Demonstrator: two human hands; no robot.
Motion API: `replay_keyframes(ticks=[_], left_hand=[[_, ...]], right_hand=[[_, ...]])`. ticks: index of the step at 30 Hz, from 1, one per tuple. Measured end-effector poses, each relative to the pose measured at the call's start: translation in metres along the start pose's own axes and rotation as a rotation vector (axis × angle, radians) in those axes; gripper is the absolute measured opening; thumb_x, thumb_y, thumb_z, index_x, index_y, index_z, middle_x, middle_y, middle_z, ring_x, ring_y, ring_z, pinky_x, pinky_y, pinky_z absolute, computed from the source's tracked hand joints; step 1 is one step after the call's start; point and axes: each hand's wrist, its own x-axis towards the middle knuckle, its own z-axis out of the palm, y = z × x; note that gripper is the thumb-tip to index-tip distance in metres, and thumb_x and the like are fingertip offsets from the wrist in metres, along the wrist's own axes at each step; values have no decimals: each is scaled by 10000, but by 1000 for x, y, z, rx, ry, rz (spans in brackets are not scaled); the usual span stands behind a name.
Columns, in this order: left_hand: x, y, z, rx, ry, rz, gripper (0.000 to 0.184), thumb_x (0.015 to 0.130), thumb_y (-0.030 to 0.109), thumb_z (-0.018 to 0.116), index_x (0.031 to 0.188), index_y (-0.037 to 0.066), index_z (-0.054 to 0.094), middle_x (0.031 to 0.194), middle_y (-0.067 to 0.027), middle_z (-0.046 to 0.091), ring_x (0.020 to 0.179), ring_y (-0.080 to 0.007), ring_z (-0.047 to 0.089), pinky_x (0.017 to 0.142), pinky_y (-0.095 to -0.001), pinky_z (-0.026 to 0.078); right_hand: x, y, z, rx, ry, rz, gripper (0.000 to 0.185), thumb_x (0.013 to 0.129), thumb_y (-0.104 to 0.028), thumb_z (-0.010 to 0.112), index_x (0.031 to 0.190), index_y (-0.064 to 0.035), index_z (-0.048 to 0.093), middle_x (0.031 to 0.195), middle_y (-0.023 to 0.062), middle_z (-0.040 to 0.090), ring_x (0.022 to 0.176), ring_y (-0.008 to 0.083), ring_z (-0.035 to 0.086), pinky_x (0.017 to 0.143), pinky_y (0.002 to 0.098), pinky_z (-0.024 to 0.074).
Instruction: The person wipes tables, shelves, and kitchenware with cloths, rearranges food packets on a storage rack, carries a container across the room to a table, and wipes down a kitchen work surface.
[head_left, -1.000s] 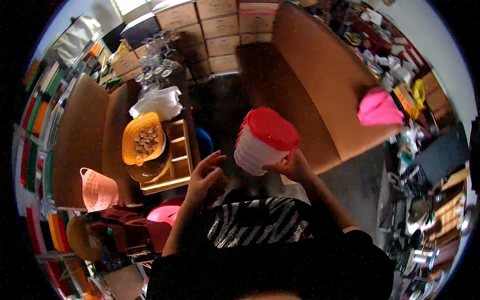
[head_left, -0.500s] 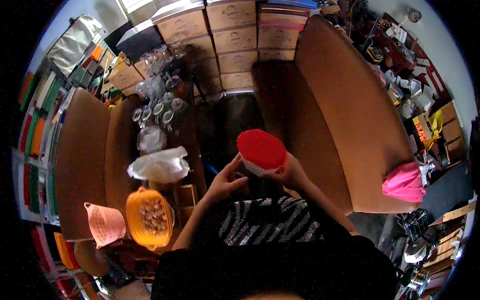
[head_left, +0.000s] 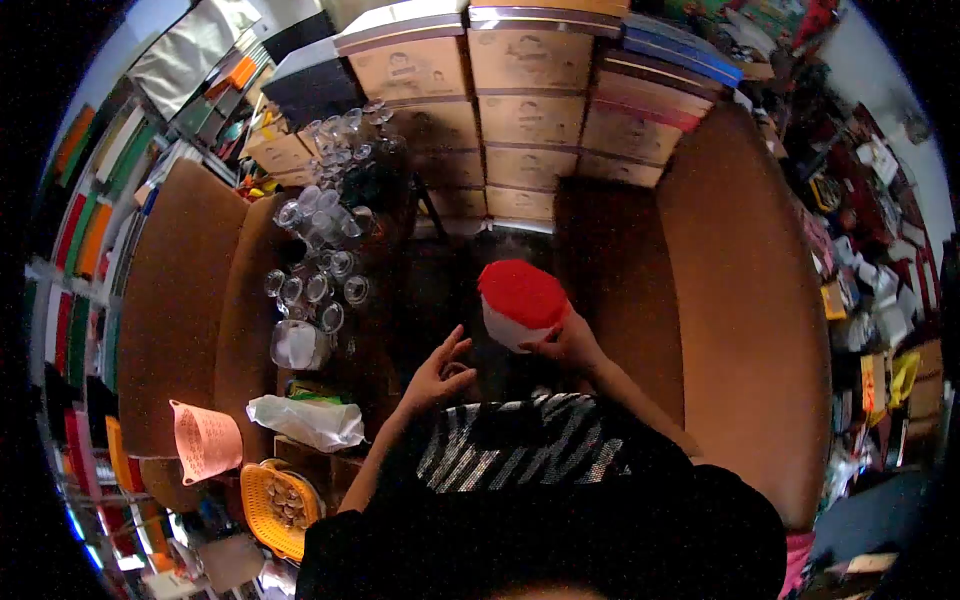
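In front of my body, my right hand (head_left: pixel 572 345) grips a round container with a red top (head_left: pixel 522 292) and whitish sides. Its thumb lies across the lower side and the fingers curl round the right edge. The container is tilted a little, so the top faces me. What it is made of I cannot make out. To its left is my left hand (head_left: pixel 440 375), fingers apart, holding nothing and not touching the container.
Glass cups and jars (head_left: pixel 325 215) crowd the table at left. Nearer lie a white plastic bag (head_left: pixel 308 422), a pink basket (head_left: pixel 207 442) and an orange basket (head_left: pixel 262 515) of small pale items. Brown benches (head_left: pixel 750 330) flank me; stacked cartons (head_left: pixel 530 120) stand ahead.
My left hand has come off the container and moved left, while my right hand keeps hold of it. The view has shifted, showing more of the cartons ahead.
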Motion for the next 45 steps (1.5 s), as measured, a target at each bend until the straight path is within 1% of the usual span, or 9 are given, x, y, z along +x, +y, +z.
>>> replay_keyframes(ticks=[1, 10, 14, 16, 22, 25, 27, 37, 45], left_hand=[[7, 3, -4, -25, 36, -10, 884, 888, 219, 740, 1585, 155, 199, 1544, -147, 386, 1085, -172, 580, 993, -342, 469], [47, 31, -72, -261, 330, -20, 759, 933, 158, 668, 1563, 91, 250, 1417, -158, 531, 1063, -148, 589, 930, -306, 483], [107, 43, -127, -203, 330, 24, 685, 945, 152, 646, 1534, 67, 308, 1390, -152, 552, 1096, -156, 584, 939, -308, 481], [134, 51, -141, -225, 341, 49, 657, 950, 161, 641, 1521, 61, 333, 1377, -149, 562, 1107, -160, 579, 946, -312, 478], [188, 77, -183, -234, 322, 32, 615, 944, 188, 660, 1484, 52, 399, 1333, -114, 592, 1115, -164, 575, 966, -321, 470], [198, 86, -196, -265, 387, 8, 607, 948, 191, 652, 1482, 51, 402, 1323, -111, 599, 1112, -163, 576, 967, -320, 469], [200, 86, -193, -267, 480, -14, 600, 951, 186, 641, 1482, 45, 399, 1317, -113, 604, 1094, -160, 582, 959, -320, 473], [170, 66, -137, -453, 1108, 69, 551, 955, 100, 601, 1458, -8, 405, 1287, -170, 615, 874, -112, 611, 785, -261, 508], [181, 83, -100, -531, 1355, 109, 516, 954, 74, 589, 1434, -25, 425, 1287, -185, 613, 836, -109, 619, 765, -247, 508]], right_hand=[[20, 8, -6, -208, -8, -65, 934, 674, -291, 897, 1427, -46, 403, 1383, 157, 545, 1288, 283, 519, 1052, 397, 432], [217, 60, -10, -51, 77, -148, 968, 678, -357, 901, 1427, -28, 383, 1371, 148, 555, 1251, 296, 545, 1048, 401, 451], [306, 55, -15, 2, 89, -122, 835, 690, -259, 894, 1365, -18, 466, 1292, 133, 612, 1178, 242, 596, 991, 373, 480], [341, 54, -19, -212, 61, -186, 769, 708, -247, 882, 1337, -15, 503, 1258, 120, 636, 1148, 231, 614, 967, 368, 495], [442, 24, 28, 22, -214, -263, 719, 726, -254, 871, 1314, -11, 536, 1212, 135, 658, 1128, 226, 628, 933, 368, 509], [502, 8, 82, 16, -291, -322, 848, 689, -366, 878, 1344, -6, 479, 1266, 194, 617, 1136, 337, 625, 970, 425, 500], [540, 11, 123, 53, -263, -514, 844, 698, -258, 875, 1378, -16, 437, 1296, 206, 587, 1157, 338, 612, 993, 422, 483], [632, 7, 228, 135, -431, -647, 870, 647, -124, 886, 1382, -49, 427, 1261, 190, 605, 1161, 365, 601, 983, 428, 484], [638, 28, 229, 54, -436, -753, 848, 658, -249, 909, 1336, -26, 451, 1068, 150, 640, 960, 309, 649, 838, 403, 535]])
